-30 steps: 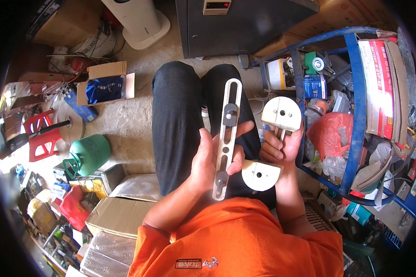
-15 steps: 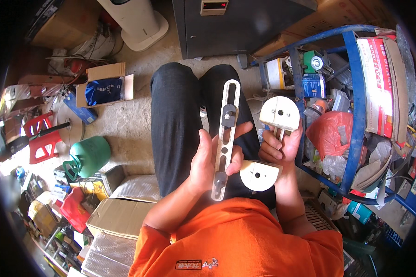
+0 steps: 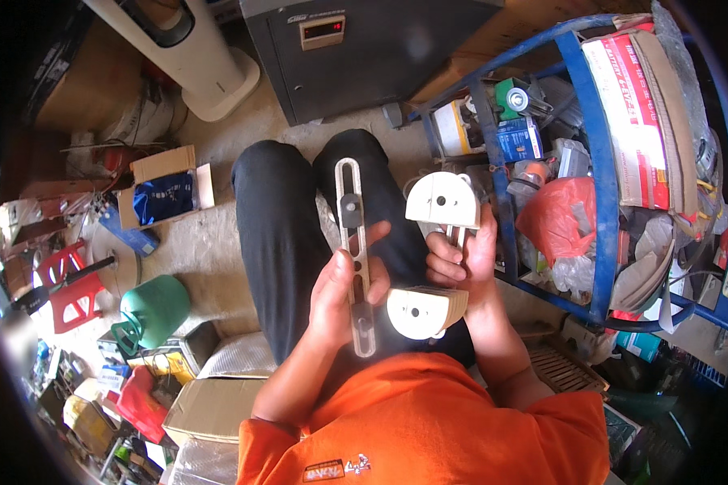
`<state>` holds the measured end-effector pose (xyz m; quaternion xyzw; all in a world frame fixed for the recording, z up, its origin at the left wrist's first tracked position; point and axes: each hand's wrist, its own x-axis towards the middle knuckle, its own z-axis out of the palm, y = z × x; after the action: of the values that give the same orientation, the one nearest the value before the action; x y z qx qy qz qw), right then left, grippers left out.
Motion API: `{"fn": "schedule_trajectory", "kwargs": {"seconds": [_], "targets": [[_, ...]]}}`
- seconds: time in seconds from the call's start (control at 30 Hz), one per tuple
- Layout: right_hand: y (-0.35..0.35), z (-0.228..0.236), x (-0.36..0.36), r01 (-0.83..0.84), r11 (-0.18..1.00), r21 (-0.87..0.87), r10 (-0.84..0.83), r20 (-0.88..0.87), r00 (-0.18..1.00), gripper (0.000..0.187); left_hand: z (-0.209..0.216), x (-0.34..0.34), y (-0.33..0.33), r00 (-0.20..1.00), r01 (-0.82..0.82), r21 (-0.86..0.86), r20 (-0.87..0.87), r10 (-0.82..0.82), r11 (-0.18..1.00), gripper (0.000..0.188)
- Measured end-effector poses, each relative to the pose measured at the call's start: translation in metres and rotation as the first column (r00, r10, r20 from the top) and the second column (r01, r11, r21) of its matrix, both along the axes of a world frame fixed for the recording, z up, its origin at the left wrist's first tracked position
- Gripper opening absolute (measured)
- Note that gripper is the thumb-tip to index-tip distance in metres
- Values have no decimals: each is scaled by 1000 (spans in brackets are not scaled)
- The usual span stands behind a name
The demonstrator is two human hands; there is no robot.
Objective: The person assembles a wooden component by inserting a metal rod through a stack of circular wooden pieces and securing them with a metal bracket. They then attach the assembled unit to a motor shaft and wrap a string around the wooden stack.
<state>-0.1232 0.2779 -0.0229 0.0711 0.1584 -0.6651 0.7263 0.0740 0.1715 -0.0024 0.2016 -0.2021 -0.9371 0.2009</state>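
My left hand [image 3: 329, 303] is closed around the middle of a long, pale slotted bar [image 3: 359, 279]. Its forefinger sticks out past the bar. Two dark sliding pieces sit in the slots, an upper one [image 3: 350, 208] with a knob and a lower one near the end by my shirt. Beside it on the right, my right hand [image 3: 479, 259] grips the metal rods of a white fixture. These rods join two half-round white blocks, the far block [image 3: 443, 202] and the near block [image 3: 425, 315]. Each block has a dark centre hole. Both parts are held above my lap, apart from each other.
A blue metal rack [image 3: 603, 267] with boxes and a red plastic bag [image 3: 554, 214] stands close on the right. Ahead is a dark cabinet [image 3: 364, 65]. To the left are an opened carton [image 3: 162, 166], a green canister [image 3: 158, 307] and a red stool [image 3: 73, 303].
My view has shifted and tilted. The slotted bar stands more upright in the picture, and the white fixture has turned, showing more of the near block's ribbed side. Both grips stay the same.
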Motion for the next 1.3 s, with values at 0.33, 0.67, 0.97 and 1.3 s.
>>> {"fn": "schedule_trajectory", "kwargs": {"seconds": [0.33, 0.67, 0.97, 1.3], "targets": [[-7, 22, 11, 130, 957, 258, -23, -378, 925, 56, 7, 7, -4, 906, 31, -33, 423, -14, 999, 10], [-9, 21, 46, 154, 934, 322, 192, -817, 544, 41, 32, 37, -9, 836, 54, -338, 530, 143, 940, 21], [-4, 58, 50, 113, 964, 239, 174, -897, 407, 47, 33, 40, -3, 836, 48, -326, 531, 141, 944, 25], [-7, 55, 36, 136, 975, 176, -2, -607, 795, 46, 30, 39, -9, 870, -38, -235, 470, 148, 971, 36]]}}
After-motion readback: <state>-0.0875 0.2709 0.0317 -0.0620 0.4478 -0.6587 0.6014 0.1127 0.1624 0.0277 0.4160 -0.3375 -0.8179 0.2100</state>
